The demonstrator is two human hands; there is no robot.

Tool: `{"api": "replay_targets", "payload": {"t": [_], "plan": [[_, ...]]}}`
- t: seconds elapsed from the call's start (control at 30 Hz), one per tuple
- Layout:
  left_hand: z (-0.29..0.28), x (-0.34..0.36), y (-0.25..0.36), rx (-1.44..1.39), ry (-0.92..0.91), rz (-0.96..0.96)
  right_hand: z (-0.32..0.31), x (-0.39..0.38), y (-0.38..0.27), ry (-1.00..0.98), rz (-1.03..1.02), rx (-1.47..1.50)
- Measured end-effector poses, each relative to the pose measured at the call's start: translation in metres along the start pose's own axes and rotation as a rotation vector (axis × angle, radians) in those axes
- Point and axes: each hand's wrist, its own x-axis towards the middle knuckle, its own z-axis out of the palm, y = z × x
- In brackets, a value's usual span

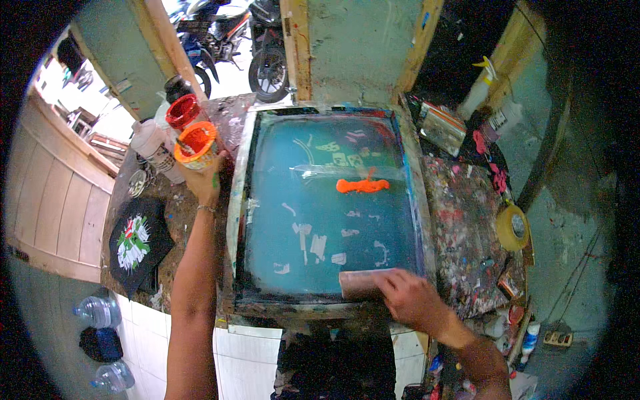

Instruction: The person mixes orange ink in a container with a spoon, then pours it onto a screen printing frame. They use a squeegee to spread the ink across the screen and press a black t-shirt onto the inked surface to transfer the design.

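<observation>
A screen-printing frame [233, 220] with a blue-green mesh [313, 213] lies before me. A thick streak of orange ink [363, 185] sits on the mesh, right of its middle. My left hand [203, 179] is closed around a plastic tub of orange ink [195, 148], tilted to the left of the frame; a stick or spoon seems to stand in it. Over the frame's near edge, my right hand [413, 301] grips a flat wooden squeegee [357, 285] that rests on or just above the mesh; I cannot tell which.
Beside the tub stand a red ink tub [183, 112] and a white bottle [152, 143]. A black cloth with a painted patch [137, 240] lies at left. Tape [512, 227] sits at the paint-stained right table's edge. Water bottles [100, 312] stand low left; motorbikes [270, 67] are outside.
</observation>
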Motion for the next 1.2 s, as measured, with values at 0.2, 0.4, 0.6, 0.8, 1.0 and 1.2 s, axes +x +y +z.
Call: {"api": "replay_targets", "payload": {"t": [0.2, 0.4, 0.6, 0.8, 1.0, 1.2], "plan": [[-0.009, -0.001, 0.006, -0.009, -0.066, -0.063, -0.002, 0.052, 0.027, -0.065, 0.079, -0.022], [-0.074, -0.129, 0.121, 0.166, -0.491, 0.177, -0.009, 0.075, 0.053, 0.002, 0.019, 0.159], [-0.122, -0.255, 0.198, 0.366, -1.203, 0.338, -0.032, 0.133, 0.102, 0.258, 0.108, -0.005], [-0.12, -0.266, 0.195, 0.382, -1.224, 0.285, -0.039, 0.155, 0.125, 0.351, 0.204, 0.1], [-0.125, -0.261, 0.196, 0.266, -1.188, 0.281, -0.044, 0.147, 0.129, 0.412, 0.213, 0.175], [-0.124, -0.261, 0.196, 0.3, -1.205, 0.294, -0.049, 0.136, 0.131, 0.368, 0.221, 0.149]]}}
